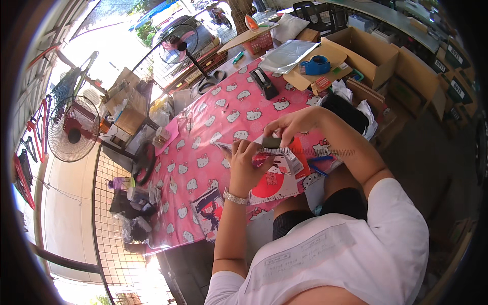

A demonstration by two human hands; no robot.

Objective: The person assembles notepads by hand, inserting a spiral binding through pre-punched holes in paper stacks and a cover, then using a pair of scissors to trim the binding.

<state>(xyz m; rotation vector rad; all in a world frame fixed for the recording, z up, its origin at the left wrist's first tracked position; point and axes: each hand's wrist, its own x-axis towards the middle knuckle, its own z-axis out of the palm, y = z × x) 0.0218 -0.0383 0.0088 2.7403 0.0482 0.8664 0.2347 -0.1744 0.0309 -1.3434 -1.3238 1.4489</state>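
Note:
Above the near side of the table, a thin stack of bound pages, like a notebook (pixel 223 146), is held on edge by my left hand (pixel 246 161), its fingers wrapped round it. From its bound edge a loose wire spiral coil (pixel 325 151) sticks out to the right, under my right forearm. The fingers of my right hand (pixel 292 126) curl over a small dark olive block (pixel 271 143) at that edge; what the block is I cannot make out. Below my hands lie red-and-white printed covers (pixel 274 188). Another printed sheet (pixel 208 212) is left of my left wrist.
A pink patterned cloth (pixel 203 175) covers the table. Farther back are a black tape dispenser (pixel 263 83), clear plastic sheets (pixel 290 55) and a blue tape roll (pixel 317 65). Open cardboard boxes (pixel 358 46) stand at the right. Fans (pixel 74 133) and a plastic-wrapped heap (pixel 134 213) are leftward.

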